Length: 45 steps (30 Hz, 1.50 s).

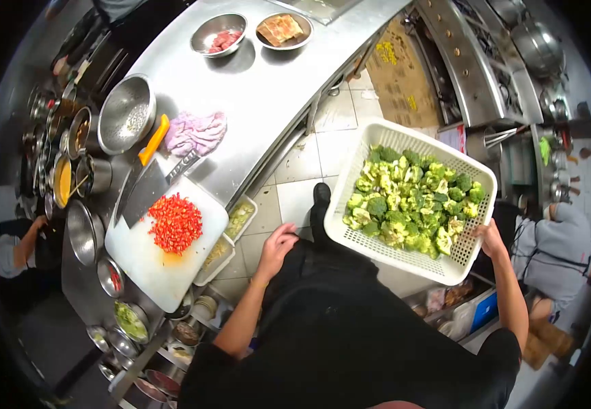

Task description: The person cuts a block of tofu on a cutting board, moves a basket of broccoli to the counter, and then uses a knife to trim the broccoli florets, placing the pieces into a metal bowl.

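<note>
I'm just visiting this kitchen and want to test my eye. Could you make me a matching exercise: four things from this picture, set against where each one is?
Things:
1 broccoli
2 chopped red peppers
3 pink meat pieces
4 cloth

Places:
A piled on the white cutting board
B lying crumpled on the steel counter
C in the white basket
D in a round steel bowl

Pairs: 1-C, 2-A, 3-D, 4-B

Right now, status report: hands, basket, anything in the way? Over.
Right hand gripping rim of white plastic slotted basket, full of green broccoli florets. Left hand open beside its other rim, contact unclear. Nothing between hands and basket.
</note>
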Each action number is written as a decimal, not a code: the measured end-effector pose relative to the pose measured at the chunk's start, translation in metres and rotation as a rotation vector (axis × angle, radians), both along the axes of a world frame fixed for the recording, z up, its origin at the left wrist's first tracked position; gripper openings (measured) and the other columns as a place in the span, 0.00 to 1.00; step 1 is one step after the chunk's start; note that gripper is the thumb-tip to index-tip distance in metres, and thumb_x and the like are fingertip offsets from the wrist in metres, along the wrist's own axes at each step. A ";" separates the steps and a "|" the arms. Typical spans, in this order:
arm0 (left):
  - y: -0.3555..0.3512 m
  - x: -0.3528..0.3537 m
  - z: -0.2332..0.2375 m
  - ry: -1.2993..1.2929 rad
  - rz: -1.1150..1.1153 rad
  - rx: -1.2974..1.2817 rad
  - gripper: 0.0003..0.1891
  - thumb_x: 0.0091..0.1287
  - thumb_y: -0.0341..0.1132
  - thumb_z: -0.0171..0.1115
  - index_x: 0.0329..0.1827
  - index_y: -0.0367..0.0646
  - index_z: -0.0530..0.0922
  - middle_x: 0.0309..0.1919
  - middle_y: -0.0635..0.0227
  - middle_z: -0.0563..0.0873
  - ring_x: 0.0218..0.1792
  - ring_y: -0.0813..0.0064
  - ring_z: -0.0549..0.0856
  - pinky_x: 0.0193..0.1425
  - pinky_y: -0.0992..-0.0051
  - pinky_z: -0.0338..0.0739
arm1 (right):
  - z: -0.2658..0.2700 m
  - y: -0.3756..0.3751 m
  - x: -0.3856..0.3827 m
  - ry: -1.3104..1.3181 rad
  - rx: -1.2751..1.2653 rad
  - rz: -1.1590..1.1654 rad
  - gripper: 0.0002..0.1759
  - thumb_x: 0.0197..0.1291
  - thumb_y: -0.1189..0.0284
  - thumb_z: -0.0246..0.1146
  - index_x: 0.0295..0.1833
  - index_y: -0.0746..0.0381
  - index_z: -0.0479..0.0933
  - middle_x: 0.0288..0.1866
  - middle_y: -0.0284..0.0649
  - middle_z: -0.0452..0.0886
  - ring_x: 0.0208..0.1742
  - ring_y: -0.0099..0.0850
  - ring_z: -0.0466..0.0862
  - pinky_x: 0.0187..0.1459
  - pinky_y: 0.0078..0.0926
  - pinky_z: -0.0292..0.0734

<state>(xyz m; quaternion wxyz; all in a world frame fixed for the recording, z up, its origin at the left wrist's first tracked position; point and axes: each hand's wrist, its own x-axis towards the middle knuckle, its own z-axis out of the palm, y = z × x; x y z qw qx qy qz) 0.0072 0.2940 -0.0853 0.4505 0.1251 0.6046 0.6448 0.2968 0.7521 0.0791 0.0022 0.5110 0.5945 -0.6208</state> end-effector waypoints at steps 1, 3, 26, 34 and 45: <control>0.019 -0.004 0.020 0.007 0.015 0.017 0.21 0.70 0.35 0.52 0.64 0.34 0.66 0.56 0.63 0.77 0.51 0.72 0.79 0.54 0.73 0.74 | 0.022 -0.001 -0.012 -0.013 0.036 0.004 0.31 0.38 0.84 0.52 0.56 0.72 0.65 0.43 0.47 0.75 0.40 0.38 0.80 0.44 0.39 0.81; 0.054 -0.014 0.053 -0.234 0.122 0.278 0.25 0.69 0.36 0.53 0.68 0.36 0.61 0.59 0.63 0.73 0.55 0.74 0.76 0.56 0.73 0.74 | 0.023 0.022 -0.041 0.050 0.051 -0.038 0.33 0.37 0.84 0.53 0.57 0.72 0.64 0.46 0.46 0.74 0.44 0.37 0.79 0.46 0.36 0.79; 0.149 -0.076 0.059 0.075 1.446 0.160 0.19 0.68 0.29 0.53 0.62 0.43 0.65 0.54 0.67 0.77 0.52 0.72 0.80 0.50 0.68 0.79 | -0.104 0.059 -0.563 0.248 0.016 0.980 0.19 0.60 0.63 0.61 0.45 0.70 0.75 0.31 0.39 0.81 0.25 0.27 0.77 0.26 0.24 0.71; 0.065 -0.012 0.057 0.191 1.618 -0.043 0.10 0.69 0.36 0.55 0.49 0.43 0.76 0.39 0.68 0.84 0.34 0.80 0.82 0.39 0.79 0.77 | -0.004 -0.011 -0.591 0.784 1.142 1.203 0.15 0.58 0.74 0.60 0.52 0.61 0.79 0.36 0.50 0.84 0.36 0.38 0.86 0.40 0.33 0.79; -0.046 0.033 0.056 0.231 1.528 -0.065 0.09 0.69 0.29 0.52 0.47 0.37 0.76 0.36 0.67 0.83 0.34 0.80 0.81 0.39 0.80 0.75 | -0.064 -0.350 -0.753 0.443 1.258 1.274 0.33 0.45 0.51 0.65 0.47 0.70 0.79 0.45 0.56 0.81 0.49 0.47 0.81 0.52 0.36 0.75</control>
